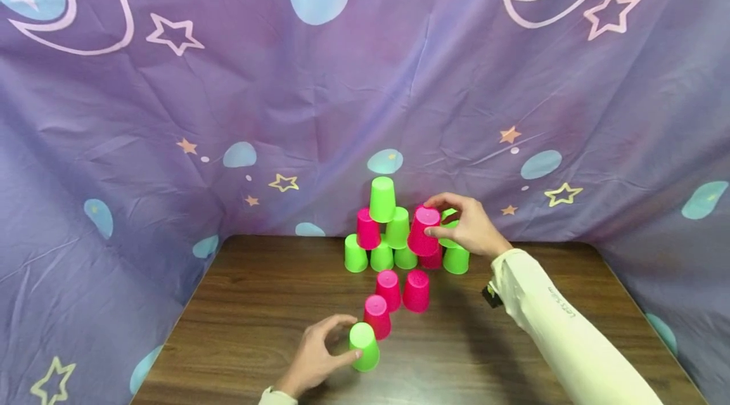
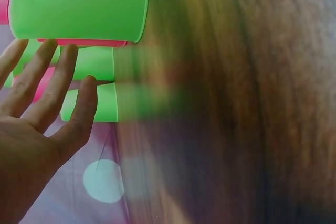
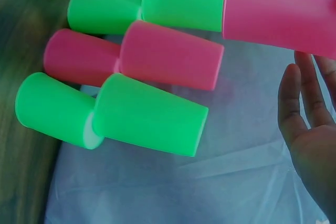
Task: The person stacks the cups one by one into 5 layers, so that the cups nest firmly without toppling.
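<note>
One wooden table (image 1: pixel 268 303): carries stacked cups (image 1: pixel 397 227), pink and green, mouths down, insides hidden.
Right hand (image 1: pixel 466 225): pinches the raised pink cup (image 1: pixel 422 237) before the stacked cups.
Left hand (image 1: pixel 315 354): fingers apart around the front green cup (image 1: pixel 365 348); whether they grip, I cannot tell.
Upper pink cup (image 3: pixel 170 56): clear in right wrist view, mostly covered in head view.

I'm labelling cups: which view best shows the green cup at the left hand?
The head view: the green cup fits wholly inside the frame, base to rim. The left wrist view shows it larger but cropped at top; the right wrist view misses it.
</note>
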Tool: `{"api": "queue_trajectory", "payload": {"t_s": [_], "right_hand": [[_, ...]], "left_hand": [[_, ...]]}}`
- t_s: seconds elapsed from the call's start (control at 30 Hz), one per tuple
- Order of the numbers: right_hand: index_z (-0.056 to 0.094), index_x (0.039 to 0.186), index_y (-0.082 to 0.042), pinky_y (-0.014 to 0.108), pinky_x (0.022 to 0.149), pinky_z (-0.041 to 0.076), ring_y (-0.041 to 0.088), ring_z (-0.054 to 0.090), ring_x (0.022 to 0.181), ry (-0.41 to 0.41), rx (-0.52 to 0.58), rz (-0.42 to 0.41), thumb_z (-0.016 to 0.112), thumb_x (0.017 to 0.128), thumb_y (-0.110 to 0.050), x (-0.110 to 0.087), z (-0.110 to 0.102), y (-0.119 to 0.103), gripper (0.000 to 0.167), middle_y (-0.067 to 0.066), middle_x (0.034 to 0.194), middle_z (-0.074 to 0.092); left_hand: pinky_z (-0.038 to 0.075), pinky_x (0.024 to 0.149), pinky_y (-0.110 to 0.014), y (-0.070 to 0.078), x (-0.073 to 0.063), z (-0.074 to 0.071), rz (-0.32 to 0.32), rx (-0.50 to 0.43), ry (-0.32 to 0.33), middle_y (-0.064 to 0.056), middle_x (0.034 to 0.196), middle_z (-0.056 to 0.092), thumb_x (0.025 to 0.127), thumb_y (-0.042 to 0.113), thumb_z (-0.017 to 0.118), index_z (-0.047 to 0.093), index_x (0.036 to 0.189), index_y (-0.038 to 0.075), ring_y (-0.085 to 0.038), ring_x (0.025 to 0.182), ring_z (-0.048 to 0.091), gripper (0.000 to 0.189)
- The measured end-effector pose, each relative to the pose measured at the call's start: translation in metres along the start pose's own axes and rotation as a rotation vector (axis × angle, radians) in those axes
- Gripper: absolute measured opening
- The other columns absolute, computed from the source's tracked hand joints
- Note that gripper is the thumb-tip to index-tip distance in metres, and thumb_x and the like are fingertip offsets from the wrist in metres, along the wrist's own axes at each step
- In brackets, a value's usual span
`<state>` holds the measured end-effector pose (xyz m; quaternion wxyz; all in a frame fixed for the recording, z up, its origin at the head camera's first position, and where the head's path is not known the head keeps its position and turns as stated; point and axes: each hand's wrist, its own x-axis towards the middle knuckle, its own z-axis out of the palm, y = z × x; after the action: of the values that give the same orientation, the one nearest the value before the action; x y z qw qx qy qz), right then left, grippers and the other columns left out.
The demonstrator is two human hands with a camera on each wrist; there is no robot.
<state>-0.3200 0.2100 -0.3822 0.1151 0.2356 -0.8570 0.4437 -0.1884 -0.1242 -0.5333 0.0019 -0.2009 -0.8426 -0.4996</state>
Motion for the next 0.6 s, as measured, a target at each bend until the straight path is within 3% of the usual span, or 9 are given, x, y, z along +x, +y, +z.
{"api": "queue_trajectory", "payload": {"t_s": [0.17, 0.43, 0.6], "right_hand": [[0.071, 0.11, -0.007, 0.043, 0.079, 0.062, 0.01, 0.067, 0.087, 0.016, -0.015, -0.008, 0.087, 0.073, -0.008, 0.018, -0.002, -0.002, 0.041, 0.012, 0.1, 0.075], [0.07, 0.112, -0.006, 0.025, 0.074, 0.058, 0.027, 0.071, 0.09, 0.045, -0.067, 0.06, 0.086, 0.075, -0.012, 0.04, -0.001, -0.004, 0.041, 0.015, 0.102, 0.075], [0.069, 0.113, -0.007, 0.028, 0.077, 0.055, 0.03, 0.072, 0.094, 0.082, -0.105, 0.107, 0.086, 0.076, -0.014, 0.048, 0.001, -0.001, 0.042, 0.016, 0.106, 0.074]], "left_hand": [[0.059, 0.09, -0.035, -0.003, -0.002, 0.003, 0.003, 0.007, 0.0, -0.001, 0.12, 0.072, 0.078, 0.029, 0.085, 0.065, 0.124, 0.013, -0.016, 0.111, 0.067, 0.053], [0.059, 0.09, -0.037, -0.006, -0.004, 0.008, 0.025, -0.008, 0.031, -0.002, 0.121, 0.071, 0.076, 0.025, 0.086, 0.064, 0.127, 0.012, -0.012, 0.111, 0.065, 0.057], [0.059, 0.088, -0.034, -0.006, -0.004, 0.01, 0.016, 0.005, 0.045, -0.001, 0.12, 0.071, 0.076, 0.026, 0.086, 0.065, 0.126, 0.015, -0.012, 0.111, 0.065, 0.055]]}}
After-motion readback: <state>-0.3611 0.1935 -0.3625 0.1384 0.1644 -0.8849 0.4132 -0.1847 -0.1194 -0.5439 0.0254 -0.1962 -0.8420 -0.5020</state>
